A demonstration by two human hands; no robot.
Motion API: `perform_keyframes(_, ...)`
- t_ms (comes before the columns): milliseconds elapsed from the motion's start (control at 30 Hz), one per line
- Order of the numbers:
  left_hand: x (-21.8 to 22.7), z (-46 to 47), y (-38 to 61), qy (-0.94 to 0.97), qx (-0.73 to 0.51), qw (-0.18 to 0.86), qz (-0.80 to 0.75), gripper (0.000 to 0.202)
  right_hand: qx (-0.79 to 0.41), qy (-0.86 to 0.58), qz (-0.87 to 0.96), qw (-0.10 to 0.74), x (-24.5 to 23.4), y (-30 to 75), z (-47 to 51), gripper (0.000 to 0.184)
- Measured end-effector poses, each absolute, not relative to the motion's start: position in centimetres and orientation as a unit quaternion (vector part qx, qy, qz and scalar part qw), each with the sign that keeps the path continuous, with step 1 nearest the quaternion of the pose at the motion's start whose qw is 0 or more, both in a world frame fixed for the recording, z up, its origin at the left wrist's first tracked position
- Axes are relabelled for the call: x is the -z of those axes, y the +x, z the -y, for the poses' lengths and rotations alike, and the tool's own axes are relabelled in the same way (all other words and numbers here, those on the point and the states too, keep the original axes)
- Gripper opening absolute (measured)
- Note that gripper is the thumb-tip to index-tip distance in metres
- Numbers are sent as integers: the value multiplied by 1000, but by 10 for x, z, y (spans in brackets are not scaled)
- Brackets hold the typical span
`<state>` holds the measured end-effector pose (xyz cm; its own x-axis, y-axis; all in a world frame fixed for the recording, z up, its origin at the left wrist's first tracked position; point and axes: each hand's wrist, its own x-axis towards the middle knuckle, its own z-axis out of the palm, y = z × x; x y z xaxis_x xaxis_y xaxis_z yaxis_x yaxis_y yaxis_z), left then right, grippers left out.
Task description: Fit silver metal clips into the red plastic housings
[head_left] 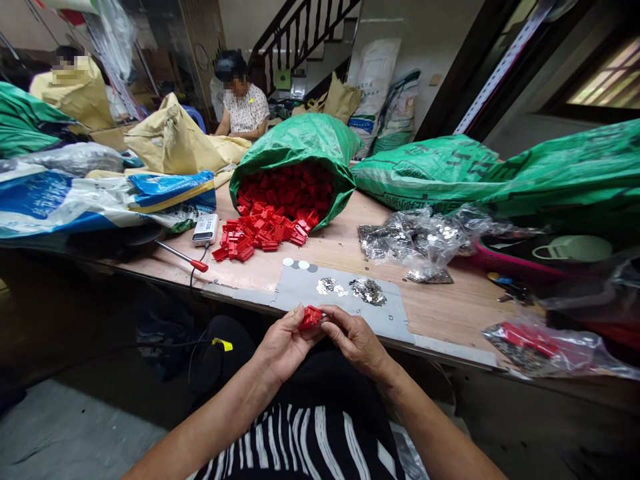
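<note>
Just off the table's front edge, my left hand (290, 340) is closed around a red plastic part (311, 317). My right hand (357, 339) meets it from the right, thumb and fingertips pinched at the part's right end. Whatever small thing those fingertips hold is too small to make out. Beyond my hands, a grey mat (295, 293) carries a pile of shiny metal pieces (327, 287) and a darker pile of small metal pieces (367, 291). More red parts (265, 230) spill from a green woven sack (305, 137) lying on its side.
Clear bags of metal pieces (425, 237) lie to the right, near a pink tray (520, 260) with a light green cup (575, 249). A white device (205, 229) with a cable and a red-tipped rod (183, 257) sit left. A co-worker (245, 100) sits across the table.
</note>
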<state>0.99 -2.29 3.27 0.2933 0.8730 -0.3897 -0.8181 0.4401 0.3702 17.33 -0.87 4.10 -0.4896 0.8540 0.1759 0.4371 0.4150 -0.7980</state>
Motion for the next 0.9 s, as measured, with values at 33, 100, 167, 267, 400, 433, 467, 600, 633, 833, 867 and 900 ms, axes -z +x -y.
perform_keyframes(33, -32, 24, 11, 45, -528, 804, -271, 16, -351, -412, 787, 296, -41, 173, 9, 29)
perform_keyframes(100, -31, 25, 13, 38, -531, 804, -265, 18, -343, -417, 787, 297, -41, 173, 10, 28)
perform_keyframes(167, -30, 26, 14, 36, -531, 805, -261, 18, -341, -421, 786, 298, -40, 173, 10, 28)
perform_keyframes(267, -25, 27, 14, 39, -521, 812, -260, 14, -363, -426, 769, 309, -39, 173, 9, 31)
perform_keyframes(400, -19, 29, 14, 44, -502, 822, -266, 13, -391, -430, 751, 315, -36, 174, 10, 34)
perform_keyframes(433, -18, 30, 15, 46, -497, 822, -274, 13, -393, -432, 750, 311, -34, 175, 12, 31)
perform_keyframes(467, -17, 32, 16, 48, -492, 821, -285, 13, -394, -437, 748, 306, -33, 176, 13, 28)
perform_keyframes(600, -16, 41, 20, 94, -456, 826, -319, 18, -396, -466, 740, 280, -24, 187, 23, 26)
perform_keyframes(633, -15, 44, 20, 114, -436, 830, -327, 18, -396, -473, 738, 275, -21, 194, 25, 25)
perform_keyframes(833, -1, 45, 16, 112, -362, 836, -397, 39, -335, -569, 719, 217, 4, 265, 47, 26)
perform_keyframes(867, 1, 44, 15, 106, -365, 832, -403, 39, -307, -592, 718, 197, 11, 281, 52, 25)
perform_keyframes(900, 3, 42, 15, 102, -368, 830, -407, 39, -274, -620, 713, 177, 20, 296, 56, 25)
